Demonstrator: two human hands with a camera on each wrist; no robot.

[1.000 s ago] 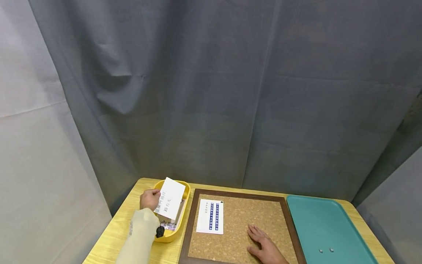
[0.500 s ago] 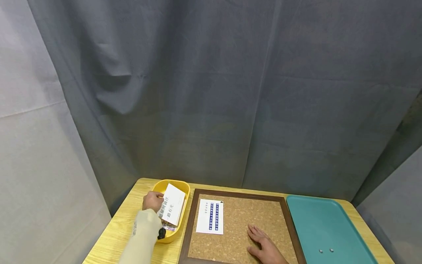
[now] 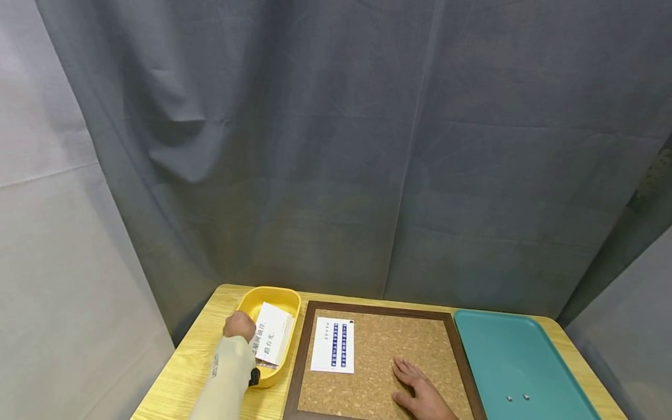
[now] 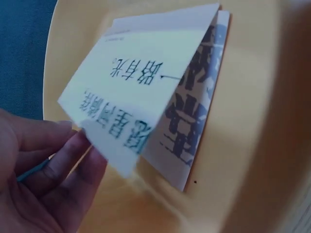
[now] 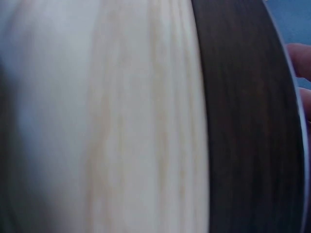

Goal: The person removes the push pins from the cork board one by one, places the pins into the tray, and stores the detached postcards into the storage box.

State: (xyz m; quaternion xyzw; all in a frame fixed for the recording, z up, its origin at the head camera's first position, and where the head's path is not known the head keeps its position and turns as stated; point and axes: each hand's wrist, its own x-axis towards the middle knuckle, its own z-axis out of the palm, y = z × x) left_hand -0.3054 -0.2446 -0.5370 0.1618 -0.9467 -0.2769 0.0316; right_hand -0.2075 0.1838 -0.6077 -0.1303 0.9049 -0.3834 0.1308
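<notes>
My left hand (image 3: 240, 325) is at the left side of a yellow tray (image 3: 283, 291), fingers bent, thumb and fingertips at the edge of a white card (image 3: 270, 332) printed with black characters. In the left wrist view, the card (image 4: 131, 77) tilts above another card (image 4: 187, 111) with dark printing, and my left hand (image 4: 48, 165) pinches its near edge. My right hand (image 3: 420, 388) lies with fingers extended on a framed corkboard (image 3: 378, 394). Left of it on the cork is a white card (image 3: 333, 345) with blue blocks, with a small dark pin at its upper right corner.
On the right lies a teal tray (image 3: 525, 350) with two small shiny pieces (image 3: 517, 398). The corkboard's brown frame (image 3: 378, 309) sits between both trays on a wooden table (image 3: 178, 385). Grey curtains (image 3: 341, 175) hang behind.
My left hand has lowered the lettered card from a raised position further down into the yellow tray. My right hand stays in place on the corkboard.
</notes>
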